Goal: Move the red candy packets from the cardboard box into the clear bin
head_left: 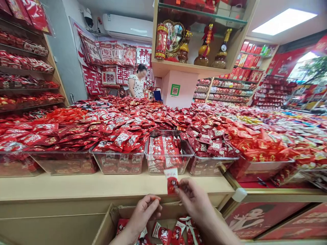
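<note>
My right hand [191, 194] pinches a small red-and-white candy packet [172, 182] by its side, holding it upright before the counter edge. My left hand [146, 212] is lower and to the left, its fingers curled together; what they hold, if anything, I cannot make out. Beneath both hands stands an open cardboard box [106, 221] with several similar packets [163, 233] loose in it. Just beyond the held packet is a clear plastic bin [187, 160], where matching packets [163, 149] are stacked in neat columns.
Other clear bins [117, 166] heaped with red packets line the wooden counter [76, 187]. A cabinet [176, 64] with glass shelves overhangs the display. A person [138, 83] stands behind the heaps at the back. Stocked shelves [25, 71] rise at left.
</note>
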### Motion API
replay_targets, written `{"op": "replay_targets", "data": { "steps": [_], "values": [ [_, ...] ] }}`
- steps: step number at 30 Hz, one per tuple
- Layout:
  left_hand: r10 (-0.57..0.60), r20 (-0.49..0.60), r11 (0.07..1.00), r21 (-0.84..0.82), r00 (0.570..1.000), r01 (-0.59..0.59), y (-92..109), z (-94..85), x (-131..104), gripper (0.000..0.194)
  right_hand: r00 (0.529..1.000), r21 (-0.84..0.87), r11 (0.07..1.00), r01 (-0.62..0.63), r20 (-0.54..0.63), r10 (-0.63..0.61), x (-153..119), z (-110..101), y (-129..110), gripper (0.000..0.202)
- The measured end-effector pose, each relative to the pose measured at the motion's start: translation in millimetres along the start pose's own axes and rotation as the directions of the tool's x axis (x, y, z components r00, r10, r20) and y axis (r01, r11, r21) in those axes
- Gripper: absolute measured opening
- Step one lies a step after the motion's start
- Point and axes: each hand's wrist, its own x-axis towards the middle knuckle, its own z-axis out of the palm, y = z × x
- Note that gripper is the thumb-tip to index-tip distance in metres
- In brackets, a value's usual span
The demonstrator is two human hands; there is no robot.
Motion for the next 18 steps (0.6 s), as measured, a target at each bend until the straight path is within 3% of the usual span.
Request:
{"op": "replay_targets", "data": {
  "steps": [3, 5, 7, 9, 18],
  "values": [
    [0.005, 0.013, 0.999, 0.041, 1.000, -0.006, 0.3, 2.6, -0.4, 0.027, 0.990, -0.387, 0.918, 0.082, -0.071, -0.119, 50.5, -39.2, -30.2, 0.017],
    [0.032, 0.029, 0.997, 0.071, 0.999, -0.034, 1.1, 5.4, -1.2, 0.025, 0.998, -0.674, 0.738, 0.022, -0.022, -0.050, 87.1, -57.6, -42.5, 0.020],
    [0.053, 0.037, 0.992, 0.111, 0.998, -0.057, 0.5, 7.1, -1.9, 0.023, 0.995, -0.838, 0.546, -0.007, 0.046, 0.084, 118.0, -65.2, -46.2, 0.021],
    [0.061, 0.039, 0.986, 0.154, 0.997, -0.067, -2.6, 6.8, -2.1, 0.021, 0.981, -0.886, 0.463, 0.005, 0.094, 0.170, 138.7, -62.5, -43.7, 0.023],
    [0.049, 0.129, 0.956, 0.280, 0.990, -0.084, -18.9, 0.1, 3.8, 0.015, 0.962, -0.915, 0.403, 0.034, 0.140, 0.236, 162.2, -24.0, -28.1, 0.027]
  ]
}}
